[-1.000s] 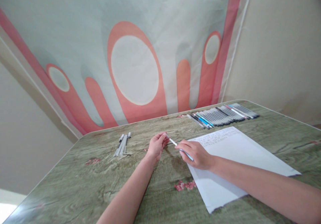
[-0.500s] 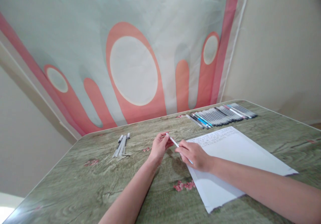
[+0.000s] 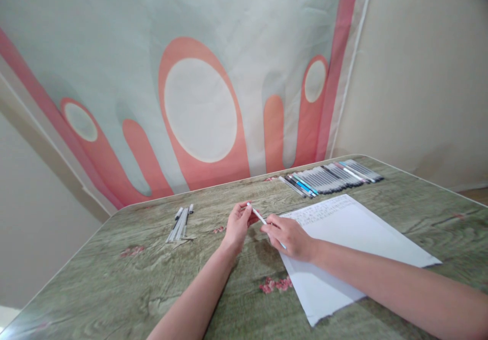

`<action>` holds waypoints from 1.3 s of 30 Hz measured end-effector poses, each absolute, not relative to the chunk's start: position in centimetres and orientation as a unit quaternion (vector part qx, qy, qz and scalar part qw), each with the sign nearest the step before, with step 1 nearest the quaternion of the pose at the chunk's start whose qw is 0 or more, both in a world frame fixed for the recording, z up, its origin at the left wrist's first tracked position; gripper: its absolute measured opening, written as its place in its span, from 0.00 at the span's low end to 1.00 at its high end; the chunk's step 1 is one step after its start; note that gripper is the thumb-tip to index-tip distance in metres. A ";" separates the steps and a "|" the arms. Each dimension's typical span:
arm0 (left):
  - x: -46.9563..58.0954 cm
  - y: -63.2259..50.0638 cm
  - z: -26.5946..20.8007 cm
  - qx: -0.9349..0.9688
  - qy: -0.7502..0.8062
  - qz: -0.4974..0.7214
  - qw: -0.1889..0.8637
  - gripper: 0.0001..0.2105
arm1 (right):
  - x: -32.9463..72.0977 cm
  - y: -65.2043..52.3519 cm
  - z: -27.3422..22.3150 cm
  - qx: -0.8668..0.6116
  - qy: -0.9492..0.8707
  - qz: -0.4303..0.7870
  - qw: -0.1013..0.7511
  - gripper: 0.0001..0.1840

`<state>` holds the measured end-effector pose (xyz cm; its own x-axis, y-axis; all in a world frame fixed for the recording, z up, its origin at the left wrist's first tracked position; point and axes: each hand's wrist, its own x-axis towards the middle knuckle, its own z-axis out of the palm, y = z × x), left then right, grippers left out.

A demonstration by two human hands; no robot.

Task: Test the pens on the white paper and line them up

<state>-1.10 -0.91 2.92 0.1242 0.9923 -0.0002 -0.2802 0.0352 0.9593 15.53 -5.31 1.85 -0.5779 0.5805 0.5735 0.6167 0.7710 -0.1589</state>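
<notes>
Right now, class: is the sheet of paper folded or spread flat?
Spread flat: the sheet of paper lies fully open on the table.

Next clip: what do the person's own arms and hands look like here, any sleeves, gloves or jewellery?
Both forearms are bare up to the picture's bottom edge, with no sleeves in view. The left hand and the right hand wear no gloves, and no rings, watch or bracelets show on the fingers or wrists. No markings are visible.
</notes>
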 end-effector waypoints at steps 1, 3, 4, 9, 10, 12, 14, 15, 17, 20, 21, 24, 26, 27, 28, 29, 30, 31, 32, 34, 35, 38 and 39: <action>-1.1 -0.7 2.7 0.445 0.400 0.538 0.593 0.19 | 15.5 -5.3 2.0 -0.337 -0.886 -0.017 0.318 0.13; -1.1 -0.4 2.2 0.443 0.406 0.549 0.581 0.19 | 15.5 -5.5 2.3 -0.337 -0.881 0.005 0.333 0.15; -1.2 -0.3 2.0 0.443 0.410 0.553 0.574 0.19 | 15.5 -5.6 2.5 -0.337 -0.878 0.012 0.340 0.15; -1.9 0.3 1.5 0.424 0.423 0.584 0.548 0.17 | 16.0 -5.8 3.1 -0.353 -0.861 0.017 0.365 0.13; -2.0 0.4 1.4 0.423 0.422 0.586 0.548 0.17 | 16.1 -5.7 3.1 -0.363 -0.857 0.016 0.367 0.12; -2.3 0.6 1.3 0.426 0.417 0.585 0.550 0.17 | 16.3 -5.1 3.2 -0.385 -0.847 0.017 0.366 0.12; -2.4 0.8 1.1 0.433 0.415 0.583 0.548 0.20 | 16.9 -4.2 3.3 -0.412 -0.835 0.023 0.363 0.10; -2.5 0.9 0.9 0.437 0.415 0.582 0.546 0.22 | 17.3 -3.6 3.4 -0.428 -0.828 0.024 0.362 0.10; -2.5 0.9 0.7 0.448 0.419 0.578 0.538 0.25 | 18.3 -2.3 3.5 -0.466 -0.809 0.013 0.357 0.09; -2.5 0.9 0.5 0.468 0.427 0.568 0.526 0.24 | 20.4 -0.3 3.4 -0.535 -0.778 -0.045 0.327 0.08; -2.5 0.9 0.5 0.475 0.429 0.564 0.522 0.23 | 21.0 0.2 3.2 -0.560 -0.766 -0.068 0.309 0.07; -2.4 0.7 0.6 0.492 0.436 0.549 0.516 0.21 | 22.4 1.3 2.6 -0.612 -0.741 -0.123 0.249 0.08; -2.3 0.6 0.7 0.499 0.441 0.539 0.516 0.20 | 22.9 1.6 2.2 -0.634 -0.730 -0.140 0.213 0.07; -2.3 0.6 0.7 0.501 0.442 0.536 0.516 0.19 | 23.0 1.7 2.0 -0.644 -0.725 -0.144 0.197 0.07; -2.3 0.6 0.7 0.504 0.444 0.533 0.516 0.19 | 23.0 1.7 1.9 -0.656 -0.718 -0.148 0.180 0.07; -2.3 0.6 0.7 0.506 0.445 0.530 0.515 0.18 | 23.0 1.7 1.8 -0.666 -0.711 -0.151 0.165 0.07; -2.3 0.6 0.7 0.509 0.446 0.527 0.515 0.18 | 23.0 1.7 1.8 -0.676 -0.705 -0.153 0.153 0.07; -2.3 0.6 0.7 0.511 0.447 0.523 0.515 0.18 | 23.0 1.7 1.7 -0.684 -0.699 -0.153 0.143 0.08; -2.3 0.6 0.6 0.514 0.448 0.520 0.514 0.18 | 23.1 1.7 1.7 -0.691 -0.693 -0.153 0.135 0.08; -2.3 0.7 0.6 0.518 0.450 0.516 0.512 0.17 | 23.1 1.7 1.7 -0.703 -0.685 -0.149 0.124 0.08; -2.3 0.7 0.5 0.520 0.450 0.515 0.512 0.17 | 23.2 1.7 1.7 -0.707 -0.681 -0.147 0.120 0.08; -2.3 0.7 0.5 0.526 0.449 0.511 0.512 0.17 | 23.3 1.7 1.6 -0.715 -0.673 -0.151 0.113 0.09; -2.3 0.7 0.5 0.527 0.449 0.509 0.511 0.17 | 23.3 1.7 1.6 -0.716 -0.672 -0.153 0.114 0.10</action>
